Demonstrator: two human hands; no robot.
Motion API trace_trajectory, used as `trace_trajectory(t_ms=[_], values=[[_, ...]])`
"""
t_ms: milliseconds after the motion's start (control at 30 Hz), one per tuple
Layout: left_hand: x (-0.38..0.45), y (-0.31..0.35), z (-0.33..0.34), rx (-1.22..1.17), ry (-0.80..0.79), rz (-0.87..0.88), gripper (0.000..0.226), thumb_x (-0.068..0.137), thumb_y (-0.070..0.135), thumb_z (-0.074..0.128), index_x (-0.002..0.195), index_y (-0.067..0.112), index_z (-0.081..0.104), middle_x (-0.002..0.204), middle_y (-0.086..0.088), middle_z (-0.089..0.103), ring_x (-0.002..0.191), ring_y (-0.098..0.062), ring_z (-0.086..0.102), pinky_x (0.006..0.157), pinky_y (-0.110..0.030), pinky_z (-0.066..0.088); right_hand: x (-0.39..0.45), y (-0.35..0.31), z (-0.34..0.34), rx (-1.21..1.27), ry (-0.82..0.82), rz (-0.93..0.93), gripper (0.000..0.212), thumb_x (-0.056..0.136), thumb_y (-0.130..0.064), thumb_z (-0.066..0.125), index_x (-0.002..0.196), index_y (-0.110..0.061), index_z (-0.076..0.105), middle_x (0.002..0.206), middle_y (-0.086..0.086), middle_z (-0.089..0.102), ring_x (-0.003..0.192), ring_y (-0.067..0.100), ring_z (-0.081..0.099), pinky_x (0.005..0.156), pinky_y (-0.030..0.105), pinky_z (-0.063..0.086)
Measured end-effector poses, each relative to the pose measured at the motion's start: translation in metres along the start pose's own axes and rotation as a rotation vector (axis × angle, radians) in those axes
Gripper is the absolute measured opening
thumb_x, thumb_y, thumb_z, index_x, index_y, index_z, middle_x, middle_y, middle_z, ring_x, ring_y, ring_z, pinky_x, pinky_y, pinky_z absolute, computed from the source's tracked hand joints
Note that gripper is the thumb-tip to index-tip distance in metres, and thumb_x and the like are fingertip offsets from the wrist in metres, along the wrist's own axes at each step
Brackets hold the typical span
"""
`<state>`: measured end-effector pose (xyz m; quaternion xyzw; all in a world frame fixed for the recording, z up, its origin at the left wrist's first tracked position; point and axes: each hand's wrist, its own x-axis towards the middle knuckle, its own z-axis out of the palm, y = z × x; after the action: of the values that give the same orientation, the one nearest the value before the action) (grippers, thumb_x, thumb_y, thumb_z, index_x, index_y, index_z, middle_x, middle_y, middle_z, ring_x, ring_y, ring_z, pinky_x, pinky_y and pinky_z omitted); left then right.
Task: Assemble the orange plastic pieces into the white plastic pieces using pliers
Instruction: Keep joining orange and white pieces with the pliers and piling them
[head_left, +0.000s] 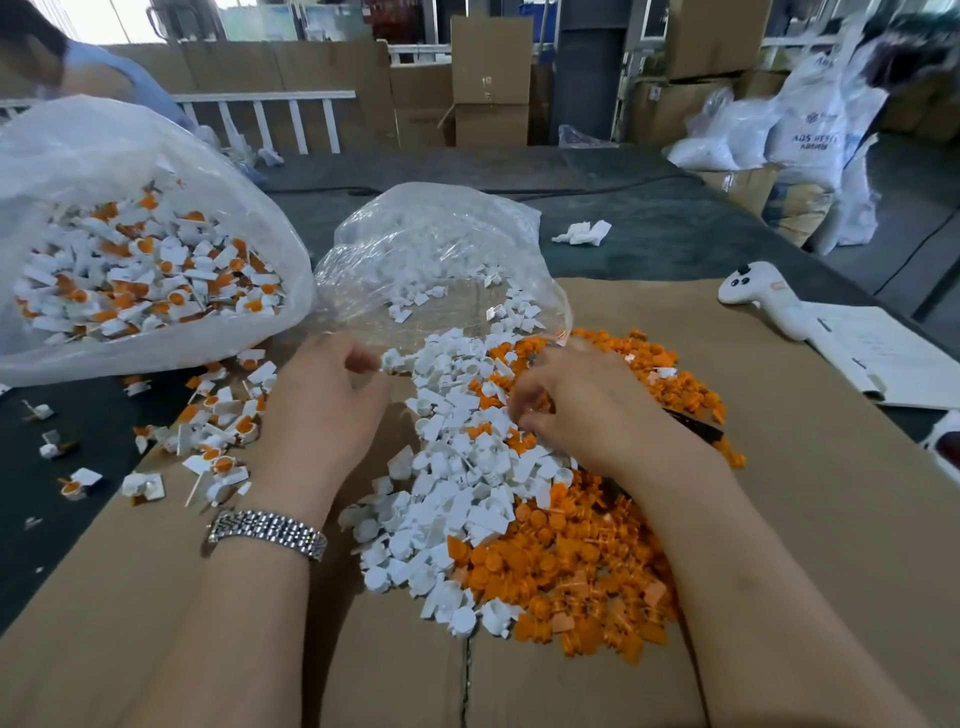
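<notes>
One sack (811, 136) — "ABS", rest unreadable.

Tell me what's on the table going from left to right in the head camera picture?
Big bag of finished pieces → left hand → white pieces pile → right hand → white controller → papers.

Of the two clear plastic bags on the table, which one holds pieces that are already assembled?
The big bag on the left: its pieces are white with orange inserts. The middle bag holds only white pieces.
</notes>
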<state>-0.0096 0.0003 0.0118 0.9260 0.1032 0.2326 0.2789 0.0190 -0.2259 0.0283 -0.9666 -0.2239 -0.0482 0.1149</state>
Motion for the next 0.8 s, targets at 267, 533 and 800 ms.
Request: trace_trajectory(t_ms=[267, 533, 800], values=[[0.001, -0.004, 0.006, 0.082, -0.150, 0.042, 0.015, 0.097, 0.022, 0.068, 0.110, 0.030, 0.071, 0.112, 0.008, 0.063, 0.094, -0.011, 0.054, 0.077, -0.028, 0.040, 0.004, -0.005, 0.011, -0.199, -0.006, 0.107, 0.028, 0.094, -0.043, 0.064, 0.112, -0.023, 0.071, 0.121, 0.004, 0.057, 0.122, 0.026, 0.042, 0.098, 0.042, 0.046], [0.002, 0.011, 0.021, 0.101, -0.205, 0.016, 0.018, 0.094, 0.043, 0.071, 0.095, 0.025, 0.072, 0.092, 0.006, 0.065, 0.088, -0.016, 0.061, 0.073, -0.031, 0.045, 0.003, -0.008, 0.006, -0.009, 0.188, 0.122, 0.012, 0.100, -0.030, 0.054, 0.105, -0.021, 0.060, 0.110, 0.001, 0.062, 0.100, 0.021, 0.058, 0.088, 0.043, 0.051], [0.000, 0.011, 0.015, -0.026, -0.276, 0.020, 0.010, 0.088, 0.028, 0.081, 0.084, 0.033, 0.073, 0.086, 0.010, 0.073, 0.081, -0.011, 0.069, 0.075, -0.036, 0.060, 0.006, -0.005, 0.001, 0.252, 0.275, 0.132, 0.016, 0.099, -0.026, 0.063, 0.112, -0.019, 0.064, 0.108, 0.001, 0.066, 0.094, 0.016, 0.062, 0.085, 0.037, 0.054]])
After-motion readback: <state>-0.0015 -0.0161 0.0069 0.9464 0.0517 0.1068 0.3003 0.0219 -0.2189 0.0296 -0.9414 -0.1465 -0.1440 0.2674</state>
